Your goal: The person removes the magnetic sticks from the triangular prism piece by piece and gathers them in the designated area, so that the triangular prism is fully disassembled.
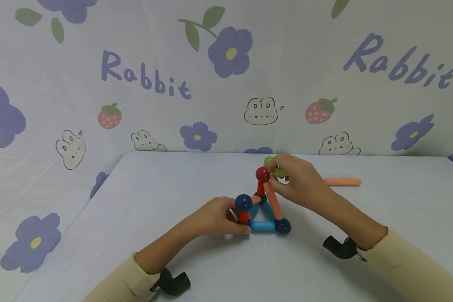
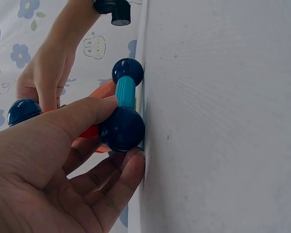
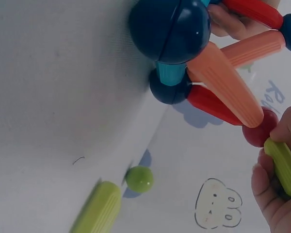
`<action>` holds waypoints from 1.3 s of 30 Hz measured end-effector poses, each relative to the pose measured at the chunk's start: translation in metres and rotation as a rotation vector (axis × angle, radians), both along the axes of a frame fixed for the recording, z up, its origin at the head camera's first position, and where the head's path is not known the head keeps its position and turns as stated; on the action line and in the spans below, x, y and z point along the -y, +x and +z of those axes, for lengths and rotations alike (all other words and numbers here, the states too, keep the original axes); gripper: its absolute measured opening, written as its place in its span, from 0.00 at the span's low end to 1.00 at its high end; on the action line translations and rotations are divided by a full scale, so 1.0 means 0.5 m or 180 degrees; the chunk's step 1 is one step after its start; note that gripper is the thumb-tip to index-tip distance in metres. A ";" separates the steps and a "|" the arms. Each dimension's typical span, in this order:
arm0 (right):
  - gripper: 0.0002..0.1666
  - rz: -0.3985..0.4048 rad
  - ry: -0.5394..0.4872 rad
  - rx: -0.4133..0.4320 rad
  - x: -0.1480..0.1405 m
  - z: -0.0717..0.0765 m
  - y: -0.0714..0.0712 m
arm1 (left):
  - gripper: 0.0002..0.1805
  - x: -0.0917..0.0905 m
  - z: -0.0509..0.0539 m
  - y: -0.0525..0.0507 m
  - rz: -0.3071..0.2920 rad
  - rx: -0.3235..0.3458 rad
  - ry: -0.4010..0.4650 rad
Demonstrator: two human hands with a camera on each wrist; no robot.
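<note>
A frame of magnetic sticks and balls stands on the table. Its base has light blue sticks (image 1: 263, 226) between dark blue balls (image 1: 283, 226). My left hand (image 1: 217, 216) grips its near left corner, thumb and fingers around the lower dark blue ball (image 2: 122, 130); a red stick (image 1: 244, 217) rises there to another dark blue ball (image 1: 243, 202). At the top right, a red ball (image 1: 262, 174) joins a red stick (image 3: 216, 105) and a slanting orange stick (image 1: 273, 201). My right hand (image 1: 303, 180) pinches a yellow-green stick (image 3: 286, 167), its end at the red ball.
A loose orange stick (image 1: 343, 181) lies on the white table (image 1: 166, 176) to the right. Behind the frame sits a green ball (image 3: 139, 179), with another yellow-green stick (image 3: 98, 208) near it. A patterned cloth (image 1: 287, 75) hangs at the back.
</note>
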State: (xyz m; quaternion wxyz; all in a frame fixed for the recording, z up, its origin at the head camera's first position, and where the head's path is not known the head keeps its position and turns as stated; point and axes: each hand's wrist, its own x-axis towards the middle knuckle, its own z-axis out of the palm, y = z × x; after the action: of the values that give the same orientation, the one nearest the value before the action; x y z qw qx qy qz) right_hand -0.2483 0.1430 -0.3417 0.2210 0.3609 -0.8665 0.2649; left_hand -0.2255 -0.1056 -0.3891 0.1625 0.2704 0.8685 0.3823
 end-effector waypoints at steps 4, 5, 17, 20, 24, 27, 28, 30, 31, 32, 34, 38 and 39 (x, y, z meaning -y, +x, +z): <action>0.12 0.0057 -0.0046 0.0129 -0.003 -0.001 0.002 | 0.14 0.000 0.000 0.001 0.0031 0.0035 -0.0010; 0.13 0.0082 -0.0040 0.0175 -0.005 -0.001 0.003 | 0.14 -0.001 0.000 0.001 0.0040 0.0046 -0.0009; 0.18 0.0070 0.0501 0.1012 -0.093 -0.009 0.010 | 0.14 -0.007 0.000 0.006 0.0092 0.0067 -0.0046; 0.18 0.0043 0.0694 0.1034 -0.105 -0.014 0.010 | 0.16 -0.004 0.000 0.006 0.0123 0.0085 -0.0046; 0.16 -0.0086 0.0938 0.1175 -0.109 -0.028 0.007 | 0.16 -0.001 -0.001 0.005 0.0146 0.0085 -0.0054; 0.16 -0.0182 0.1041 0.1332 -0.108 -0.038 0.003 | 0.17 0.000 -0.003 0.004 0.0146 0.0080 -0.0076; 0.16 -0.0181 0.1053 0.1374 -0.108 -0.041 0.002 | 0.17 0.000 -0.002 0.004 0.0136 0.0071 -0.0077; 0.16 -0.0157 0.1068 0.1430 -0.108 -0.045 0.001 | 0.17 -0.001 -0.001 0.004 0.0105 0.0059 -0.0064; 0.16 -0.0149 0.1072 0.1445 -0.108 -0.047 0.001 | 0.17 -0.001 0.001 0.004 0.0092 0.0056 -0.0054; 0.16 -0.0136 0.1081 0.1453 -0.108 -0.048 0.001 | 0.17 -0.001 0.002 0.005 0.0080 0.0046 -0.0045; 0.16 -0.0109 0.1095 0.1457 -0.107 -0.049 0.002 | 0.16 -0.001 0.005 0.005 0.0046 0.0030 -0.0026; 0.15 -0.0116 0.1121 0.1456 -0.107 -0.050 0.002 | 0.15 -0.002 0.006 0.004 0.0042 0.0032 -0.0019; 0.15 -0.0119 0.1125 0.1458 -0.109 -0.050 0.001 | 0.15 -0.002 0.006 0.004 0.0042 0.0031 -0.0019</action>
State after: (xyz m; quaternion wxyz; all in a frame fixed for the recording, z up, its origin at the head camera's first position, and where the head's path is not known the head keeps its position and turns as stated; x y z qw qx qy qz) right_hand -0.2478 0.1974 -0.3666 -0.0420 0.3086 -0.9330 0.1803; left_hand -0.2235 -0.1044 -0.3860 0.1650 0.2623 0.8706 0.3821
